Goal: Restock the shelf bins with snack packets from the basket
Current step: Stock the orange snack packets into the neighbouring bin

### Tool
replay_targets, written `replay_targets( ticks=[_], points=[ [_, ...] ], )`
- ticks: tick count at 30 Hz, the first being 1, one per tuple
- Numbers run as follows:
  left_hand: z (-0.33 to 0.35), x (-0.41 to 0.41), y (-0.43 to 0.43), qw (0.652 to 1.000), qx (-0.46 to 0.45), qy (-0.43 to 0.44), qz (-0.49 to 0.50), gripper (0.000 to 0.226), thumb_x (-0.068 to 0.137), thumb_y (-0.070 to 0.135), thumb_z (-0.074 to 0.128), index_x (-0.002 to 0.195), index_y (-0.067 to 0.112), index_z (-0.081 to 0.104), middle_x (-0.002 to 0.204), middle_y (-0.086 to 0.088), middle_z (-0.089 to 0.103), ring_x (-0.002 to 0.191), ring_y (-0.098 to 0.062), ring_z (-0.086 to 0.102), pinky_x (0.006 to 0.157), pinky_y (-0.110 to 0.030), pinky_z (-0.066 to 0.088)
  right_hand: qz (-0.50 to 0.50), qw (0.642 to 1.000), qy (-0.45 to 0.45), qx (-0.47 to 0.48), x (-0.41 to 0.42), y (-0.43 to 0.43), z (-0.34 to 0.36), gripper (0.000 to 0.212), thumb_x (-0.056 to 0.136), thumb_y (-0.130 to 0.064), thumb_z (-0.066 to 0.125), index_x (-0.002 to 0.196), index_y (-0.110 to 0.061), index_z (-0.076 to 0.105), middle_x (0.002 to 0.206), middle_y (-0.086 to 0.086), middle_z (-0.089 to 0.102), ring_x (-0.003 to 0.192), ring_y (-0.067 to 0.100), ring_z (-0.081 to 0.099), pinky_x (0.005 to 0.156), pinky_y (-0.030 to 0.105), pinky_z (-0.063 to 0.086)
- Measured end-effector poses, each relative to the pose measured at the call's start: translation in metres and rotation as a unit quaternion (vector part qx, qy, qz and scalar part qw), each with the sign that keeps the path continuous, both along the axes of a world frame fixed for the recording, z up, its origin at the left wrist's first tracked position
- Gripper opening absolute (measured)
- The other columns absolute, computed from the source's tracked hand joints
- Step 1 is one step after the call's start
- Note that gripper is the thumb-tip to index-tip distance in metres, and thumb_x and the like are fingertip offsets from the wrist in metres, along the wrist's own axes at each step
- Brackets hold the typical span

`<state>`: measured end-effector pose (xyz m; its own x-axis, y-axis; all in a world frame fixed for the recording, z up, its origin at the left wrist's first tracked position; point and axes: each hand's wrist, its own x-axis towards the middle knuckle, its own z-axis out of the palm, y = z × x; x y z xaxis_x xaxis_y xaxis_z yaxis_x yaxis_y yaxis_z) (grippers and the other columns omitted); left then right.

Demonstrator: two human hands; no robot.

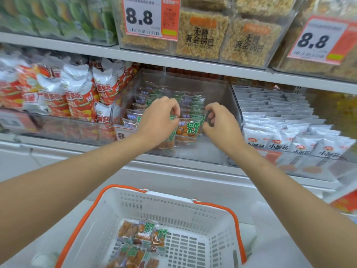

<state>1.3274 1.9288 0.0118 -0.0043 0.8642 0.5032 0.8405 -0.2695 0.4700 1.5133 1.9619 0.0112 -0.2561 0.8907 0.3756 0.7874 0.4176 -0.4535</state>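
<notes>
Snack packet [190, 129] stands upright between our hands, long side up-down. We pinch its top, left hand [160, 120] and right hand [221, 125] equally near; clear bin [222, 89] floor just below grip.

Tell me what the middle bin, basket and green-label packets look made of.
Middle bin: clear rigid plastic, glossy; contents show through its walls. Basket: white moulded plastic, matte, slotted walls. Green-label packets: thin shiny film, probably plastic, partly clear; snacks visible inside.
</notes>
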Motion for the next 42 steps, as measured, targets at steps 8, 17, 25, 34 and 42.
replay_targets(
  ticks=[8,17,25,34,42],
  points=[
    [-0.074,-0.023,-0.097,0.986,-0.154,-0.054,-0.019,0.029,0.077,0.009,0.064,0.068,0.027,0.044,0.066,0.005,0.052,0.063,-0.013,0.050,0.058,-0.037,0.046,0.133,0.991,-0.006,-0.020,-0.027,-0.080,-0.076,0.011,0.081,-0.015,0.060,0.089,-0.022,0.059,0.075,-0.010,0.054,0.068,0.014,0.050,0.065,0.037,0.049],
    [-0.223,-0.074,-0.155,0.850,-0.507,0.143,0.024,0.011,0.087,0.029,0.063,0.092,0.021,0.061,0.096,0.005,0.062,0.091,-0.016,0.059,0.079,-0.031,0.052,0.214,0.871,-0.283,-0.339,-0.037,-0.141,-0.217,0.035,0.094,-0.014,0.051,0.129,-0.014,0.050,0.120,0.008,0.058,0.105,0.028,0.057,0.080,0.035,0.047],
    [-0.305,-0.069,-0.197,0.721,-0.646,0.218,-0.124,0.049,0.091,0.026,0.062,0.137,0.029,0.047,0.145,0.003,0.044,0.130,-0.016,0.045,0.105,-0.026,0.039,0.249,0.808,-0.354,-0.400,-0.045,-0.167,-0.259,0.041,0.096,-0.012,0.049,0.137,-0.010,0.043,0.113,0.013,0.061,0.100,0.029,0.060,0.079,0.038,0.052],
    [-0.291,-0.049,-0.204,0.810,-0.563,0.152,-0.067,0.021,0.087,0.003,0.055,0.078,0.022,0.056,0.082,0.007,0.063,0.077,-0.013,0.060,0.071,-0.024,0.051,0.267,0.792,-0.359,-0.416,-0.045,-0.167,-0.243,0.028,0.098,-0.015,0.050,0.122,-0.002,0.057,0.117,0.017,0.062,0.104,0.031,0.061,0.085,0.039,0.049],
    [-0.312,-0.083,-0.213,0.742,-0.666,-0.002,-0.074,0.018,0.098,0.014,0.053,0.114,0.013,0.062,0.049,0.017,0.062,0.057,-0.008,0.049,0.054,-0.017,0.040,0.227,0.803,-0.352,-0.423,-0.025,-0.157,-0.234,0.027,0.097,-0.020,0.050,0.121,-0.009,0.056,0.121,0.011,0.059,0.108,0.028,0.056,0.093,0.042,0.047]
  ],
)
